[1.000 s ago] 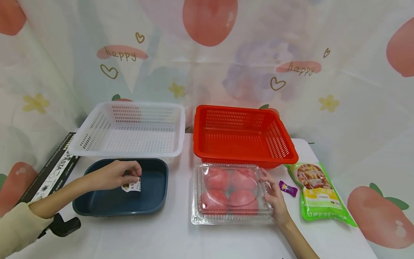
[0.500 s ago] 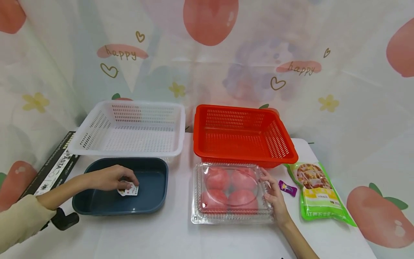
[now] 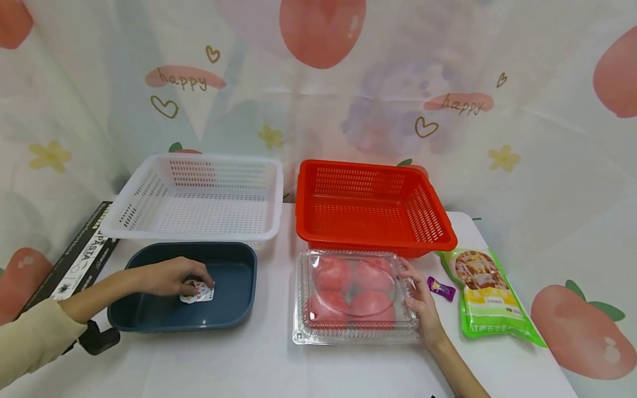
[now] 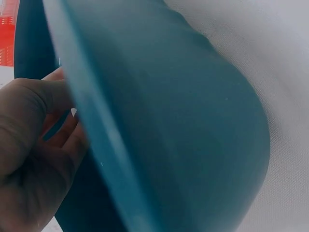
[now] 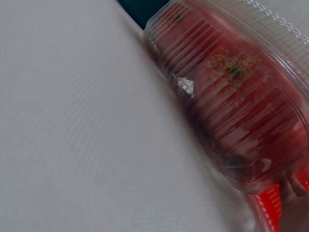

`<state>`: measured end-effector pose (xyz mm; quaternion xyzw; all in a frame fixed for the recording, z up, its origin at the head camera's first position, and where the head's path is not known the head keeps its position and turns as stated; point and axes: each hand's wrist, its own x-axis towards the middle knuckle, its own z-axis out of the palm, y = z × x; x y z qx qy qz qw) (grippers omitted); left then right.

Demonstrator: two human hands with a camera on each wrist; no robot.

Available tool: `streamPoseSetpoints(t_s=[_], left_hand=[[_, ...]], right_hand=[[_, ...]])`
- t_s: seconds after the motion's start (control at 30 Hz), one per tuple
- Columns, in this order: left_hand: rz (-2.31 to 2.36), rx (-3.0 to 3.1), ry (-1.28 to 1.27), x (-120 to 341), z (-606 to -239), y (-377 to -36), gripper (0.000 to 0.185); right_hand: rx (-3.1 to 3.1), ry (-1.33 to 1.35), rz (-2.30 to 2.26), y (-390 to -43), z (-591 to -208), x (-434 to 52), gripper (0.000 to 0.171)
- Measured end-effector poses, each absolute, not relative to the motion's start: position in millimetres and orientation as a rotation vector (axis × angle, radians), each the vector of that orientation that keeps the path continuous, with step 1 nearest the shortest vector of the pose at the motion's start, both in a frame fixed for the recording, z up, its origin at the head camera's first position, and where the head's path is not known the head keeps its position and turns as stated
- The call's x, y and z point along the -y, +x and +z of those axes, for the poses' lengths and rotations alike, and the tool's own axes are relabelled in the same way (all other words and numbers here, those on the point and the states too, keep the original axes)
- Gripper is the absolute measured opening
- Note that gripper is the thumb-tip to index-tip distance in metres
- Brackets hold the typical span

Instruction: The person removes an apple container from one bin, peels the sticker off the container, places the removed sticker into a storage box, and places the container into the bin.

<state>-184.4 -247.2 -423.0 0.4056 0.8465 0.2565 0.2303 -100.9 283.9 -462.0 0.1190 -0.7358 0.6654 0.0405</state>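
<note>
Head view, with twelve o'clock at the far side of the table (image 3: 249, 365): a small white packet (image 3: 201, 293) is inside the dark blue tray (image 3: 231, 304), a touch toward three o'clock from the tray's middle. The person's left hand (image 3: 171, 277) comes at it from ten o'clock, thumb and bent fingers pinching it; whether the packet touches the tray's floor, I can't tell. In the left wrist view the tray's wall covers the fingertips.

At three o'clock from the packet, well apart, stands a clear lidded container (image 3: 355, 335) with four round red fruits (image 3: 330, 308) in it. The right hand (image 3: 422, 303) rests against the container's three o'clock side, fingers loosely extended and touching its edge.

Just beyond the tray, toward twelve, is a white slotted basket (image 3: 214, 215); a red slotted basket (image 3: 368, 218) stands at twelve from the container. Near the right hand, at two o'clock, lies a small purple wrapper (image 3: 440, 288), then a green food bag (image 3: 497, 296) at three. Between nine and ten from the tray runs a long black-and-white box (image 3: 74, 265) marked PASTA. A cream sleeve (image 3: 42, 342) shows at eight from the left hand. Behind everything hangs a fruit-patterned backdrop (image 3: 318, 121) reading "happy".
</note>
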Motion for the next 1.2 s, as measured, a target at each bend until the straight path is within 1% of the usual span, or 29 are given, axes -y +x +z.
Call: streamPoseSetpoints(t_s=[0.5,0.8,0.97,1.2], left_hand=[[0.542,-2.435,1.196,239.5,-422.0,-175.6,0.025],[0.449,-2.513,1.189,235.0,-418.7,-168.3,0.022],[0.425,-2.531,1.154,237.0,-419.5,-168.1,0.024],[0.471,-2.548,1.208,244.1,-420.2,-169.6,0.023]], right_hand=[[2.239,0.361,2.076,-100.5,-462.2,-284.3,0.042],[2.263,0.357,2.042,-100.3,-462.4,-283.8,0.042],[2.262,0.365,2.041,-99.8,-463.2,-283.6,0.043],[2.262,0.349,2.039,-100.2,-461.8,-284.5,0.043]])
